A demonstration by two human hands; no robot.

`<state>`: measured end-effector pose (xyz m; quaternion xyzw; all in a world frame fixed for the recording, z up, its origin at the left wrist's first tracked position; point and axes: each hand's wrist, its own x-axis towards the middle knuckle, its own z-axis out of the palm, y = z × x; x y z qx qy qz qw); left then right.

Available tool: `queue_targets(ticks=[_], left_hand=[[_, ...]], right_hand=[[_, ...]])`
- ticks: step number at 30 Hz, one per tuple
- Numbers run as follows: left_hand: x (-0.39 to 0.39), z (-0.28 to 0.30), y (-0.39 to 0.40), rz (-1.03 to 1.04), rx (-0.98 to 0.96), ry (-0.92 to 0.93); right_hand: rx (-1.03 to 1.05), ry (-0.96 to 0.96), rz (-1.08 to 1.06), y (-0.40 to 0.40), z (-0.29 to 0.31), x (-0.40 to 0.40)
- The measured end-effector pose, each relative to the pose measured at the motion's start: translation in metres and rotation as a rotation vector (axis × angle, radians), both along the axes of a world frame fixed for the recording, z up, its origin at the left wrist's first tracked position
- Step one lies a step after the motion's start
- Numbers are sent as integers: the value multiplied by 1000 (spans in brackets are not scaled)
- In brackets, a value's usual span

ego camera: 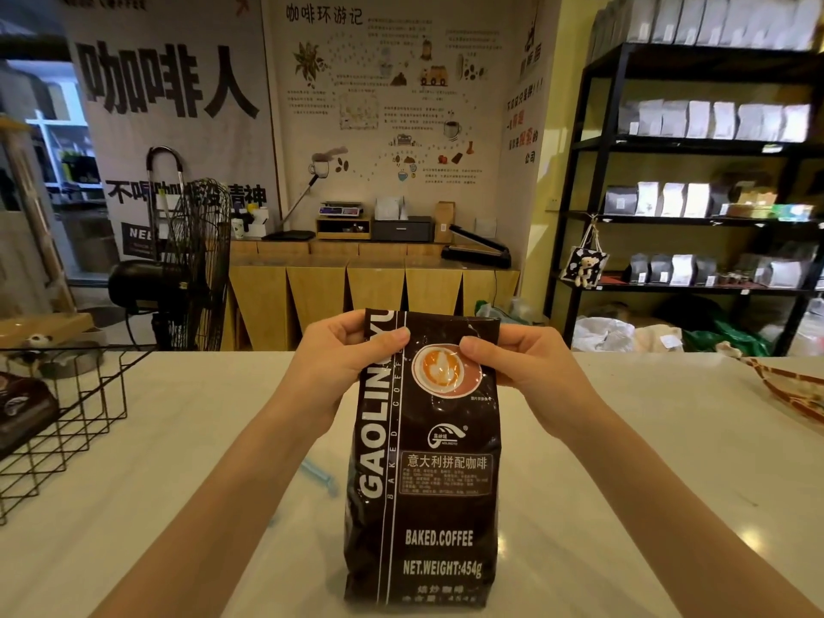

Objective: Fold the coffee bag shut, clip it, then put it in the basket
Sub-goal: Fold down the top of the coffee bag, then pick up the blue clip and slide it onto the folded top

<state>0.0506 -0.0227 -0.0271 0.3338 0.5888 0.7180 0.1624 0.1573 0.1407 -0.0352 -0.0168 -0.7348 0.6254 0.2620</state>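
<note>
A tall dark brown coffee bag with white lettering and a coffee-cup picture stands upright on the white counter in front of me. My left hand pinches the bag's upper left edge, thumb on the front. Its upper right edge is held the same way by my right hand. The top of the bag looks flattened between both hands. A light blue clip lies on the counter just left of the bag. The black wire basket sits at the left edge of the counter.
Another dark bag lies inside the basket. A patterned tray or cloth rests at the counter's right edge. Beyond the counter stand a fan, a wooden bench with equipment, and black shelves of coffee bags.
</note>
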Motion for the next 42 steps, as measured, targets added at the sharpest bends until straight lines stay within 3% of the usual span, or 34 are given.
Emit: queue_targets(ticks=[8,15,17,20,24,26,32,42], left_hand=[[-2,-10,0,51,-12,-8],[-13,-9,-1,12,-189,-92],[-31,-12,-10,149,-410,0],[-73,-33,-41,452,-910,345],[-101,-72,-71,350,-1237,507],[-105,-83,-75,340,-1248,520],[-108,-95,-74,416,-1077,330],[-115,-92,-73,443,-1063,391]], right_hand=[[-59,20,-27,-3,-11,-8],[-79,-34,-69,-2,-16,-15],[-78,-52,-88,0,-18,-16],[-75,-63,-101,4,-20,-16],[-79,-70,-79,5,-21,-17],[-81,-73,-77,5,-20,-17],[-89,-44,-52,4,-19,-15],[-89,-64,-89,5,-22,-18]])
